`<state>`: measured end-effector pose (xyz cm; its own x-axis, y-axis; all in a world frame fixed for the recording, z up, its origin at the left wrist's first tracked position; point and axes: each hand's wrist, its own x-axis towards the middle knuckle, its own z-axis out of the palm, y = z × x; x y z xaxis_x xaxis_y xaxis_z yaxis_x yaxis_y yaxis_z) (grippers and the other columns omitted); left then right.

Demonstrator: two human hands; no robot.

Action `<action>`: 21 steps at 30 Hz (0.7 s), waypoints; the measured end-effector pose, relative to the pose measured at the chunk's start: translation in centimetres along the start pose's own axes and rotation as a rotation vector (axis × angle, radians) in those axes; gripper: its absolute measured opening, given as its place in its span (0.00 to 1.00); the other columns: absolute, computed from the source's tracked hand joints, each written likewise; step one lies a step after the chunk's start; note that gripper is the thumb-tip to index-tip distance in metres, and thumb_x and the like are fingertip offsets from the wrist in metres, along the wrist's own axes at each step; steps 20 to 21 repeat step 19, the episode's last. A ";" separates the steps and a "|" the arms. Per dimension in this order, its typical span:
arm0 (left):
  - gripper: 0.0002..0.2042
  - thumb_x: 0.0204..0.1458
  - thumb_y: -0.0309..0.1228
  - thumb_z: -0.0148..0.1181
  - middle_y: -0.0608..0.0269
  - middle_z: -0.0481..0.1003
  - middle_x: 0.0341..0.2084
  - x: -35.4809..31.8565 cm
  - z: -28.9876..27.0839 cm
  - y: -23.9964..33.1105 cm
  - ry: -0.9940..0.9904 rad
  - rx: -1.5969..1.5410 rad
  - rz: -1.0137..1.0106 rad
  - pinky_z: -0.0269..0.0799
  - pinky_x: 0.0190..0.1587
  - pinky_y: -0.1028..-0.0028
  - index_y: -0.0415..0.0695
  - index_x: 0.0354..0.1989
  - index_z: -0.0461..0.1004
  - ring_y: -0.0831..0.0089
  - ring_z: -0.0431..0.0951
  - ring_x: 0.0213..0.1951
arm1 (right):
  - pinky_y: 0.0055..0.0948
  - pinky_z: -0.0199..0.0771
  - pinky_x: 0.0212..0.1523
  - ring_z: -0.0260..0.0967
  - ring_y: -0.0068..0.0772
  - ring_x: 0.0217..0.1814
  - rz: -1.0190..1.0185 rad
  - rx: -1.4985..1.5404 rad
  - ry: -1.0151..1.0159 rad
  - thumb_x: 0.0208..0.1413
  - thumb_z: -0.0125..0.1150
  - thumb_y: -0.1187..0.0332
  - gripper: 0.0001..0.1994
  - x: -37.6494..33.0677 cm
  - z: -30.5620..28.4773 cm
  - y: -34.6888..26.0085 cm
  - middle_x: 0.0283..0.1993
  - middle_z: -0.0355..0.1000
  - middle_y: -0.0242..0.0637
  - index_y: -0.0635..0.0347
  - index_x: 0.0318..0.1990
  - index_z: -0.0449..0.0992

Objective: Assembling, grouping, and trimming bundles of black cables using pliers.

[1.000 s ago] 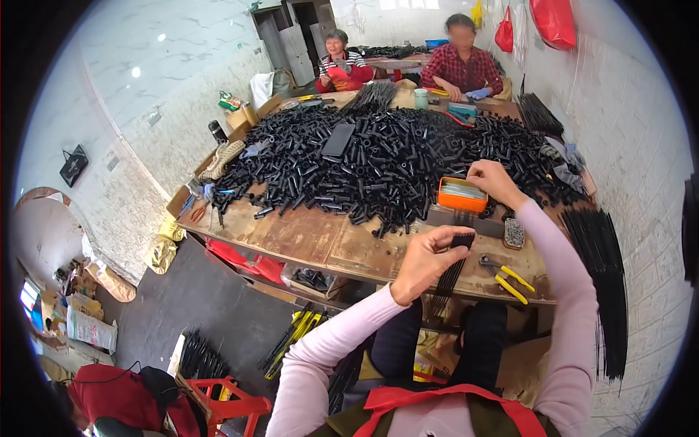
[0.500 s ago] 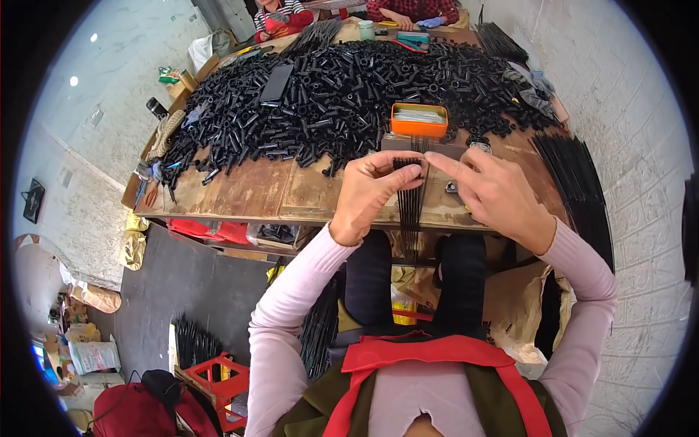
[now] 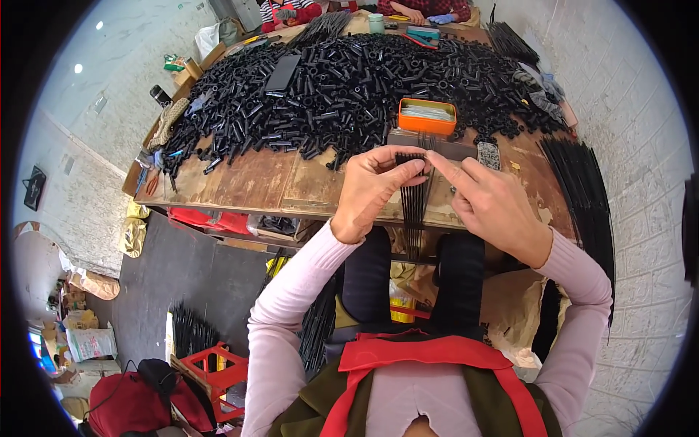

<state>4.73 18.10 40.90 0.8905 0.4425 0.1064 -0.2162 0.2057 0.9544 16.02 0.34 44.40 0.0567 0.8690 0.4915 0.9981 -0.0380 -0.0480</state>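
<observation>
My left hand [image 3: 373,188] is closed round a bundle of thin black rods [image 3: 413,207], pinched near the top between thumb and fingers. The rods hang side by side past the table's front edge. My right hand [image 3: 495,200] has its index finger stretched out, the tip at the upper end of the rods. Its other fingers are loosely curled, and I see nothing held in them. Just beyond my hands stands an orange tin [image 3: 427,127] with thin pale pieces in it. A small see-through box [image 3: 488,155] of tiny parts is beyond my right hand.
A wide heap of short black tubular pieces [image 3: 328,95] covers the far part of the wooden table [image 3: 247,182]. On it lies a dark flat slab [image 3: 282,73]. More black rods [image 3: 580,182] lie along the right edge. Two people sit at the far side, one with a blue glove [image 3: 441,19].
The view has shifted slightly, and the small see-through box shows more fully. My left hand keeps its grip on the rods; my right index finger stays at their tops.
</observation>
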 end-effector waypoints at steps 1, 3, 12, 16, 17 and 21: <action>0.11 0.55 0.21 0.60 0.57 0.79 0.36 0.0 0.0 0.1 0.005 -0.003 0.001 0.79 0.46 0.76 0.33 0.46 0.77 0.72 0.81 0.38 | 0.36 0.69 0.25 0.66 0.38 0.26 0.006 0.016 -0.008 0.44 0.57 0.80 0.35 0.1 -0.1 0.0 0.31 0.61 0.37 0.55 0.66 0.64; 0.11 0.55 0.21 0.61 0.57 0.79 0.36 0.0 0.2 0.3 0.002 -0.006 0.000 0.79 0.46 0.76 0.34 0.46 0.77 0.72 0.81 0.38 | 0.36 0.69 0.26 0.67 0.38 0.27 0.007 0.036 -0.014 0.44 0.57 0.80 0.35 0.1 -0.1 0.0 0.31 0.61 0.38 0.55 0.65 0.64; 0.10 0.55 0.21 0.60 0.56 0.80 0.36 -0.1 0.1 0.2 0.005 -0.025 0.020 0.79 0.47 0.75 0.34 0.46 0.77 0.72 0.81 0.40 | 0.36 0.70 0.29 0.68 0.40 0.30 -0.063 -0.047 0.032 0.46 0.57 0.81 0.26 0.6 -0.4 0.6 0.31 0.64 0.38 0.62 0.57 0.71; 0.10 0.56 0.22 0.60 0.55 0.80 0.38 0.0 -0.2 0.0 -0.024 -0.044 -0.001 0.79 0.48 0.73 0.34 0.46 0.77 0.72 0.80 0.41 | 0.34 0.71 0.31 0.70 0.40 0.33 -0.172 -0.004 0.152 0.47 0.62 0.80 0.13 1.2 -1.2 2.6 0.32 0.68 0.39 0.65 0.42 0.78; 0.11 0.56 0.22 0.60 0.55 0.80 0.38 -0.1 -0.1 -0.1 -0.052 -0.030 0.001 0.79 0.48 0.73 0.34 0.46 0.77 0.72 0.80 0.41 | 0.34 0.71 0.31 0.70 0.40 0.33 -0.170 -0.003 0.153 0.47 0.62 0.80 0.13 1.4 -1.3 2.7 0.32 0.68 0.39 0.65 0.42 0.78; 0.11 0.56 0.23 0.60 0.55 0.80 0.39 -0.2 0.0 -0.1 -0.081 -0.015 0.002 0.79 0.48 0.73 0.34 0.46 0.77 0.72 0.80 0.41 | 0.33 0.71 0.32 0.70 0.39 0.34 -0.194 0.053 0.175 0.47 0.65 0.77 0.09 1.8 -1.2 2.7 0.32 0.69 0.39 0.64 0.38 0.78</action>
